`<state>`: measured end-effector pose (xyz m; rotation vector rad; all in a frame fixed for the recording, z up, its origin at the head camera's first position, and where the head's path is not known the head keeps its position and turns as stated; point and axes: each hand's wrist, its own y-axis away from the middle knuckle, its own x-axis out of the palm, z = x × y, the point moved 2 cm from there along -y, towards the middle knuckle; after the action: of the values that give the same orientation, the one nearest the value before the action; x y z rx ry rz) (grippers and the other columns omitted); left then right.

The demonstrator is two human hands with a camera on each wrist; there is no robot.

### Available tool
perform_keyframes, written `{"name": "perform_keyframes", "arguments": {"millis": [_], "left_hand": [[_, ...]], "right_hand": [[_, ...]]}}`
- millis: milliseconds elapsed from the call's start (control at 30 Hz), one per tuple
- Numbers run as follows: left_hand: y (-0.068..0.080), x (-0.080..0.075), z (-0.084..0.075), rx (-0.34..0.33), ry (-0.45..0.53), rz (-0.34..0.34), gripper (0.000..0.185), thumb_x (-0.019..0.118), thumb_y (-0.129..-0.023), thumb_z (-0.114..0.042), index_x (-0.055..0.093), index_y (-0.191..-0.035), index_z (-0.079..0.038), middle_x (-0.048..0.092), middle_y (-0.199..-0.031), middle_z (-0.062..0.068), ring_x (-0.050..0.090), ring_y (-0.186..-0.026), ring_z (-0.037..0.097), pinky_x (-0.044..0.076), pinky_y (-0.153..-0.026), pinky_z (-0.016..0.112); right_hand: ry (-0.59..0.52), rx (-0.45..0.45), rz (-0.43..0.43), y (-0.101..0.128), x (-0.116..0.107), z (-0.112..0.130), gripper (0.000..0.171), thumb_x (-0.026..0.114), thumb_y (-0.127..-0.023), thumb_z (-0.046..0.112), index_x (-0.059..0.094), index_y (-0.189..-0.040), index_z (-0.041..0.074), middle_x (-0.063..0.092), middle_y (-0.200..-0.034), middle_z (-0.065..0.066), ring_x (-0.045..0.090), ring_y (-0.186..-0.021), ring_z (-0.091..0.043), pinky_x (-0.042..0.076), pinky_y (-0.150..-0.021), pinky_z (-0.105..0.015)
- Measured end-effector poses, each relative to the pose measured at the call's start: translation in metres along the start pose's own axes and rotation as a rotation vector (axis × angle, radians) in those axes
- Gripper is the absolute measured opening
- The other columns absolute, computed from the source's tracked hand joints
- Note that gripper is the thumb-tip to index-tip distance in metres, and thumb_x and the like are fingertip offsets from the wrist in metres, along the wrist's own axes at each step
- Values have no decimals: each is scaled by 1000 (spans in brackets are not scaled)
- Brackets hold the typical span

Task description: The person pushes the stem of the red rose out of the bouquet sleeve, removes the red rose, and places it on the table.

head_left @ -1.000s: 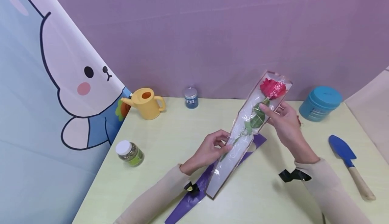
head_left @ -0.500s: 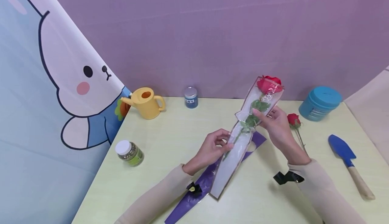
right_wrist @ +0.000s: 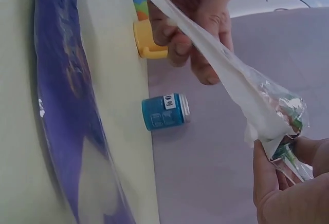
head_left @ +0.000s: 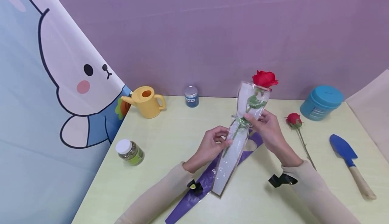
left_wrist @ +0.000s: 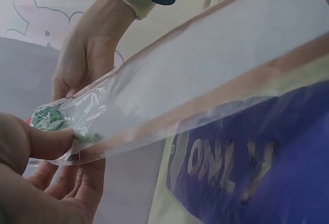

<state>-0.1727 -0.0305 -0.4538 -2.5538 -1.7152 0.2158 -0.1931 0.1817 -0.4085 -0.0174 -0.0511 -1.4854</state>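
A red rose (head_left: pixel 265 79) stands in a long clear-fronted flower sleeve (head_left: pixel 226 170) with a white back, its bloom above the open top and its leafy stem inside. My left hand (head_left: pixel 212 145) pinches the sleeve's left edge around mid-length, thumb on the front. Higher up, my right hand (head_left: pixel 267 129) pinches the sleeve and stem together, crumpling the plastic there; the right wrist view shows this hand (right_wrist: pixel 293 183) gathering the film. Tilted, the sleeve is held over a purple flower sleeve (head_left: pixel 194 197) lying on the table.
A second red rose (head_left: pixel 293 119) lies to the right, near a blue trowel (head_left: pixel 349 163) with a wooden handle and a turquoise tub (head_left: pixel 321 103). Toward the back stand a yellow watering can (head_left: pixel 147 102) and a small blue jar (head_left: pixel 191 96). A white-lidded jar (head_left: pixel 130 152) is at left.
The rose's bloom has come out above the sleeve's top. My right hand has moved left and slightly down, bunching the sleeve, and uncovered the second rose. My left hand has barely moved.
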Motion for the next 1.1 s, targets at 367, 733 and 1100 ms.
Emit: {"name": "perform_keyframes", "arguments": {"millis": [367, 733, 1100], "left_hand": [[-1, -1, 1, 1, -12, -26, 27, 72, -92, 4, 66, -118, 9, 72, -110, 33, 63, -75, 0, 54, -73, 16], [5, -4, 4, -20, -72, 49, 31, 74, -94, -5, 65, -123, 1, 76, -105, 28, 65, -76, 2, 55, -72, 18], [11, -8, 3, -52, -71, 105, 34, 76, -92, -5, 65, -124, 2, 76, -102, 28, 65, -77, 1, 55, -71, 17]], "right_hand": [[83, 5, -1, 1, 2, 0, 46, 67, -103, 23, 57, -137, -5, 77, -100, 21, 76, -89, -2, 62, -78, -22], [61, 73, -62, 0, -8, 7, 41, 69, -102, 27, 60, -133, 2, 73, -100, 19, 72, -93, 1, 58, -86, -17], [-117, 51, -154, -6, -20, 17, 36, 72, -99, 26, 61, -131, 13, 73, -109, 16, 73, -96, 2, 59, -85, -15]]}}
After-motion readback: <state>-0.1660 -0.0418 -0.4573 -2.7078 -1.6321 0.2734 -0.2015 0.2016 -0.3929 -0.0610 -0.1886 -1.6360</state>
